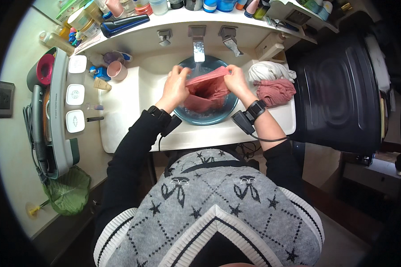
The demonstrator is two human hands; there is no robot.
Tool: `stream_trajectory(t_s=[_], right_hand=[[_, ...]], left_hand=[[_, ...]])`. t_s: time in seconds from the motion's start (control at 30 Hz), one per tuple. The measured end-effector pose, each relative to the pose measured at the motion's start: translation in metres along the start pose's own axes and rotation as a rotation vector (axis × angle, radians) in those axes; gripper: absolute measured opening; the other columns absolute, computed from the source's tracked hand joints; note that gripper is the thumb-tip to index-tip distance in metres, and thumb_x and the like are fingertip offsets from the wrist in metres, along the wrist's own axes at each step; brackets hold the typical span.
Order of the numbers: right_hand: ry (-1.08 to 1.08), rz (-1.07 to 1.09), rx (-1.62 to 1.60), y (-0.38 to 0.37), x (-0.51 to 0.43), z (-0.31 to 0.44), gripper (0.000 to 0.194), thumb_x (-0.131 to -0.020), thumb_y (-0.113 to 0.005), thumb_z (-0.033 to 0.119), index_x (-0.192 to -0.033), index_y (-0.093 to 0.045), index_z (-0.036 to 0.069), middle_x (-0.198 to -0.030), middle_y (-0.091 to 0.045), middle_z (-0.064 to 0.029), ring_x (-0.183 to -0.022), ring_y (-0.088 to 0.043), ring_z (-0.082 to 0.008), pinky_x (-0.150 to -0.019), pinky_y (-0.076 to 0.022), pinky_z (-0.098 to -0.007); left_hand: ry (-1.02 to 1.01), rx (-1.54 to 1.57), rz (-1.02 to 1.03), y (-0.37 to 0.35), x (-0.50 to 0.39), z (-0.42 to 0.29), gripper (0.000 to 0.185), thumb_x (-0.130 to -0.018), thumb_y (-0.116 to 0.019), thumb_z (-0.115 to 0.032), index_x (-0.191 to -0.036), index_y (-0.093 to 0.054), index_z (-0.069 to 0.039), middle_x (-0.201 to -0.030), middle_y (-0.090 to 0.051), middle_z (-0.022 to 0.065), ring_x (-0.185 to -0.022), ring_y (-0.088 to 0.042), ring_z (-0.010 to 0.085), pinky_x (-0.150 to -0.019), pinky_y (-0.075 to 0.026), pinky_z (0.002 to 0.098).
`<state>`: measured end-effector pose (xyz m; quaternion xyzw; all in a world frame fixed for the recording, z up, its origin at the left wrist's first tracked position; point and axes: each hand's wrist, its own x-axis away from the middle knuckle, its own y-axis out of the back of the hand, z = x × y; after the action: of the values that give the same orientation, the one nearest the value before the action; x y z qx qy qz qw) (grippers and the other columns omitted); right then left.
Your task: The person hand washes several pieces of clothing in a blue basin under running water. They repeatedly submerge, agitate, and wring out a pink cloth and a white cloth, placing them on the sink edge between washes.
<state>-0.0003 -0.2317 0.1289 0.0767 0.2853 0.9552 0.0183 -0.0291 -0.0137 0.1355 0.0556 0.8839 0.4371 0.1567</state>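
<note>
A wet pink cloth garment [204, 100] is stretched between my two hands above a teal basin [205, 120] that stands in the white sink [150, 100]. My left hand [176, 85] grips its left edge, and my right hand [235, 80] pinches its upper right edge. The cloth gapes open between them, and its lower part hangs into the basin's water. From the metal faucet spout [198, 50], water runs down behind the cloth. Right of the basin, a bundled white cloth [270, 71] touches a folded pink cloth [275, 92] on the sink's ledge.
Bottles, jars and a black-blue hair clipper [125, 25] line the shelf [173, 20] above. A pink cup [117, 70] and a small tube [102, 84] stand on the left ledge. A wall rack [59, 110] holds hair tools. A large black appliance [334, 86] borders the right side.
</note>
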Motion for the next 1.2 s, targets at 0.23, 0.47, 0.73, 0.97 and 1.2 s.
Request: stream_trajectory(t_s=[0.23, 0.47, 0.73, 0.97, 1.2], right_hand=[[-0.13, -0.041, -0.556, 0.03, 0.005, 0.054, 0.007, -0.089, -0.044, 0.002, -0.091, -0.051, 0.001, -0.071, -0.059, -0.0091, -0.061, -0.059, -0.0165, -0.05, -0.0496, -0.0309], [-0.186, -0.141, -0.769, 0.067, 0.017, 0.075, 0.012, -0.086, -0.04, 0.001, -0.089, -0.051, 0.0, -0.086, -0.058, -0.0122, -0.071, -0.061, -0.0228, -0.061, -0.054, -0.0396], [0.164, -0.165, -0.62, 0.148, 0.02, 0.126, 0.022, -0.086, -0.04, -0.001, -0.092, -0.061, -0.004, -0.087, -0.061, -0.0115, -0.081, -0.059, -0.0205, -0.076, -0.0504, -0.0323], [0.573, -0.048, -0.763, 0.194, 0.026, 0.176, 0.022, -0.081, -0.043, -0.001, -0.089, -0.063, -0.006, -0.089, -0.064, -0.0138, -0.082, -0.061, -0.0213, -0.078, -0.0481, -0.0322], [0.439, -0.104, -0.569, 0.173, 0.02, 0.138, 0.029, -0.083, -0.038, 0.001, -0.104, -0.057, -0.002, -0.094, -0.061, -0.0115, -0.082, -0.06, -0.0183, -0.074, -0.0502, -0.032]], left_hand=[[0.944, 0.546, 0.408, -0.024, 0.029, 0.031, 0.017, -0.081, -0.051, -0.005, -0.097, -0.052, 0.0, -0.091, -0.061, 0.0165, -0.072, -0.066, 0.0289, -0.058, -0.056, 0.0349], [0.821, 1.46, 0.256, 0.042, -0.011, 0.008, 0.032, -0.096, -0.025, -0.009, -0.118, -0.043, 0.006, -0.08, -0.051, 0.0088, -0.076, -0.052, 0.0154, -0.084, -0.053, 0.0387], [0.451, 0.895, 0.14, 0.15, -0.056, -0.069, 0.032, -0.088, -0.042, -0.016, -0.108, -0.065, -0.006, -0.075, -0.061, -0.0006, -0.054, -0.046, 0.0057, -0.05, -0.036, 0.0184], [0.138, 0.78, -0.013, 0.219, -0.059, -0.111, 0.026, -0.091, -0.043, -0.016, -0.104, -0.063, -0.005, -0.084, -0.063, 0.0033, -0.07, -0.055, 0.0076, -0.066, -0.043, 0.0202], [0.043, 0.921, 0.009, 0.196, -0.066, -0.077, 0.035, -0.094, -0.042, -0.024, -0.114, -0.057, 0.001, -0.099, -0.062, 0.0078, -0.085, -0.059, 0.0129, -0.074, -0.048, 0.026]])
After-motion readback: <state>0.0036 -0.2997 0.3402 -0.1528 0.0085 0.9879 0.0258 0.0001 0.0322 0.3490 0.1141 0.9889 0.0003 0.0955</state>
